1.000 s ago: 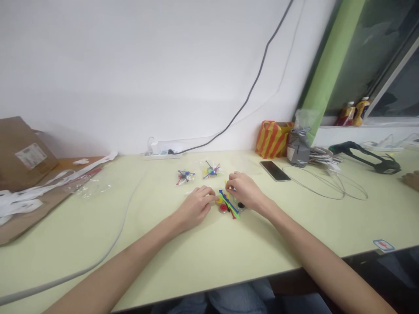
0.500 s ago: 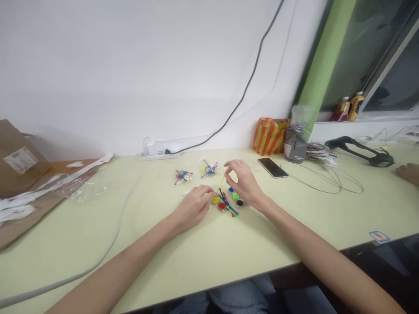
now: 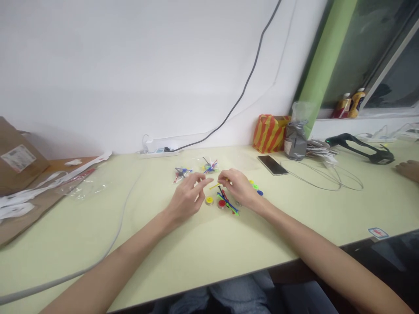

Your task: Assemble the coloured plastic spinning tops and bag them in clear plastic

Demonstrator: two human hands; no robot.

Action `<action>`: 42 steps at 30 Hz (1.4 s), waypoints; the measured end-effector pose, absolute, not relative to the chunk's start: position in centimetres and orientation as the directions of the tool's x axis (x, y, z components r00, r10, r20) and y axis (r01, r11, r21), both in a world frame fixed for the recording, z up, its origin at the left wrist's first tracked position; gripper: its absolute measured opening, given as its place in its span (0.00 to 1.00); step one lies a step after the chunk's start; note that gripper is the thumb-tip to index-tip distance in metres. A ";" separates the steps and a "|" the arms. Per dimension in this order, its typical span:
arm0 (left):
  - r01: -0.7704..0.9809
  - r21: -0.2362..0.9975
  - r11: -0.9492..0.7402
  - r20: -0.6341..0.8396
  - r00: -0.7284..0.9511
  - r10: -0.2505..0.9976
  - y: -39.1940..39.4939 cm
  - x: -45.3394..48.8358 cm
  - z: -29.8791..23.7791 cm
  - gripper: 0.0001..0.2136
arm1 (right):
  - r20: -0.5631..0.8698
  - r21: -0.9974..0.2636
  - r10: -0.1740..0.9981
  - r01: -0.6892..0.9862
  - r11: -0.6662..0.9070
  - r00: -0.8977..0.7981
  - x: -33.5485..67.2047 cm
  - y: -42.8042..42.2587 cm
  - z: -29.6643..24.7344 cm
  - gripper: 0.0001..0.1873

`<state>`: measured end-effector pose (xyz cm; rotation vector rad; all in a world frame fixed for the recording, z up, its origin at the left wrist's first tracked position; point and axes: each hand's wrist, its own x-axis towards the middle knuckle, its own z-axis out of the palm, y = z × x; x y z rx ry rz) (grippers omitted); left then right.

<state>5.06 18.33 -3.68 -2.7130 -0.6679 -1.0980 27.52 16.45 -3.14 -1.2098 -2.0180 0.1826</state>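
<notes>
My right hand (image 3: 238, 188) pinches one end of a thin yellow stick (image 3: 215, 186) just above the pale green table (image 3: 209, 244). My left hand (image 3: 187, 197) hovers beside it, fingers spread and reaching toward the stick's free end. Below the hands lie a yellow wheel (image 3: 209, 200), a red wheel (image 3: 221, 203) and a bundle of blue, red and green sticks (image 3: 229, 204). A few small green and blue wheels (image 3: 255, 188) sit to the right of my right hand.
Two small clear bags of coloured parts (image 3: 182, 172) (image 3: 209, 166) lie behind the hands. A phone (image 3: 272, 165), a striped bag (image 3: 270, 132), a power strip (image 3: 157, 151) and a grey cable (image 3: 98, 257) are on the table. Another person's hand (image 3: 409, 169) rests at the far right.
My right hand came down and left with the yellow stick. My left hand lifted off the table and opened toward it. Some small wheels now lie to the right of my right hand.
</notes>
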 end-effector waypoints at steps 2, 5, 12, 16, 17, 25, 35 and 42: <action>0.497 -0.001 -0.868 0.700 0.620 0.355 18.4 4.8 -3.2 0.12 | 0.527 -0.554 0.807 0.612 0.565 -0.267 26.5 15.9 -3.3 0.06; 0.531 -0.122 -0.839 0.614 0.704 0.356 18.5 4.5 -2.8 0.09 | 0.505 -0.688 0.821 0.450 0.570 -0.268 25.3 15.2 -3.3 0.05; 0.530 -0.164 -0.832 0.494 0.774 0.396 17.8 4.9 -2.3 0.15 | 0.339 -0.869 0.925 0.320 0.377 -0.170 25.6 16.1 -3.9 0.09; 0.510 -0.055 -0.859 0.423 0.791 0.443 17.7 4.5 -2.6 0.17 | 0.327 -0.811 0.927 0.450 0.375 -0.184 25.8 16.5 -4.5 0.12; 0.505 -0.040 -0.862 0.408 0.796 0.448 17.7 4.4 -2.7 0.17 | 0.338 -0.778 0.921 0.494 0.388 -0.193 25.7 16.5 -4.5 0.11; 0.504 -0.006 -0.864 0.367 0.805 0.467 18.2 4.2 -3.0 0.19 | 0.304 -0.656 0.926 0.655 0.375 -0.225 25.5 16.1 -4.2 0.10; 0.499 -0.020 -0.866 0.316 0.825 0.468 18.4 4.0 -3.3 0.19 | 0.276 -0.489 0.920 0.783 0.383 -0.278 25.5 15.9 -4.0 0.13; 0.459 -0.046 -0.887 0.283 0.858 0.429 18.1 4.5 -3.1 0.18 | 0.185 -0.396 0.927 0.839 0.373 -0.325 25.0 15.2 -2.9 0.14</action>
